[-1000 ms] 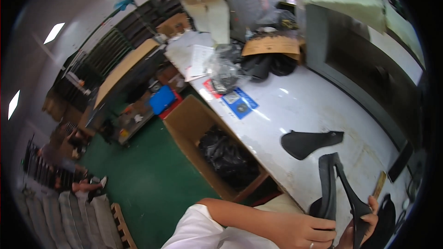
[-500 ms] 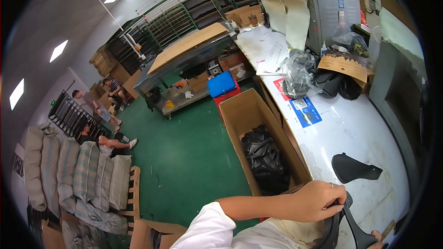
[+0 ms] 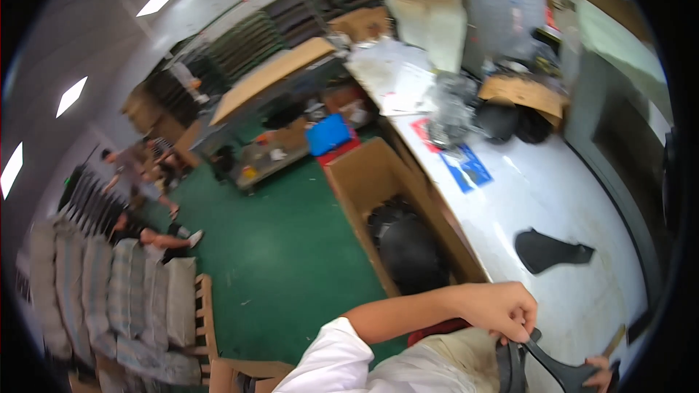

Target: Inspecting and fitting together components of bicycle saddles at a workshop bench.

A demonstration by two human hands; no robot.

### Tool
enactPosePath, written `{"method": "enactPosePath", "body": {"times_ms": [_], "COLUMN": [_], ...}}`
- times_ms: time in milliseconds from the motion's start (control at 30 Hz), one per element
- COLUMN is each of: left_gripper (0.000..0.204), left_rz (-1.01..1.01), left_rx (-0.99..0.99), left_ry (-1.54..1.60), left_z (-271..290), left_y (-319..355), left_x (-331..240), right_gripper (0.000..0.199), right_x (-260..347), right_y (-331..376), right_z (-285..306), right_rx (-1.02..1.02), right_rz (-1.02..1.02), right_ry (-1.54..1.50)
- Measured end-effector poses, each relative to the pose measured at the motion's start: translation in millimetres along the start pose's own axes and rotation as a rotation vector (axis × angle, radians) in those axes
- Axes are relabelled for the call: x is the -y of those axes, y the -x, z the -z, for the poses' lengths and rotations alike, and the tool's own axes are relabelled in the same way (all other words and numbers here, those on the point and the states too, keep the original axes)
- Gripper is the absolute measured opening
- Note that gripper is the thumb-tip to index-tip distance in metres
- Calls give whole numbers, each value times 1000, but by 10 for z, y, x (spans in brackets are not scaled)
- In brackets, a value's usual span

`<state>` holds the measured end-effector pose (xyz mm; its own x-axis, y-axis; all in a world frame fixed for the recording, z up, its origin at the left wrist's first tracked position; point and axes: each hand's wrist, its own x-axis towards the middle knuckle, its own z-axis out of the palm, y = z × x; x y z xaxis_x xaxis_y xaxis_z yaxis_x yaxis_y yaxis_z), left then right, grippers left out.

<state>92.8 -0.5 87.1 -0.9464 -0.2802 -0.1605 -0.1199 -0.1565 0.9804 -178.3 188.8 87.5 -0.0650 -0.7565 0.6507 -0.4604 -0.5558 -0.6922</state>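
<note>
My left hand (image 3: 502, 311) reaches in from a white sleeve, its fingers pinched on the upper end of a black flexible moulded piece (image 3: 553, 362). At the lower right edge my right hand (image 3: 600, 372) grips the other end of this piece. Part of the piece runs down in front of my light clothing, where its lower end is cut off by the view. A similar flat black piece (image 3: 552, 251), wide at one end and narrow at the other, lies on the white worktable (image 3: 531, 193) beyond my hands.
Left of the worktable stands a tall open carton (image 3: 351, 188) holding black pieces (image 3: 411, 251). Clear plastic bags (image 3: 453, 113) and a torn cardboard box (image 3: 523, 93) sit farther back. Stacked woven sacks (image 3: 124, 287) are at the left, with several people behind them.
The whole view has shifted and blurred, with the scene sliding left. My left fingers have curled more tightly at the piece's upper end. More of my right hand shows, higher up.
</note>
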Motion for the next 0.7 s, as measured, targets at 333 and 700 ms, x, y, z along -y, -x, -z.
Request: {"method": "enactPosePath", "body": {"times_ms": [333, 700], "left_gripper": [16, 14], "left_rz": [260, 289], "left_rx": [136, 233], "left_ry": [618, 826], "left_z": [-474, -919], "left_y": [-592, -873], "left_x": [623, 650], "right_gripper": [37, 32], "right_x": [-475, -37], "right_y": [840, 1117], "right_z": [-439, -225], "right_rx": [63, -77], "right_rz": [-134, -445], "right_ry": [272, -345]}}
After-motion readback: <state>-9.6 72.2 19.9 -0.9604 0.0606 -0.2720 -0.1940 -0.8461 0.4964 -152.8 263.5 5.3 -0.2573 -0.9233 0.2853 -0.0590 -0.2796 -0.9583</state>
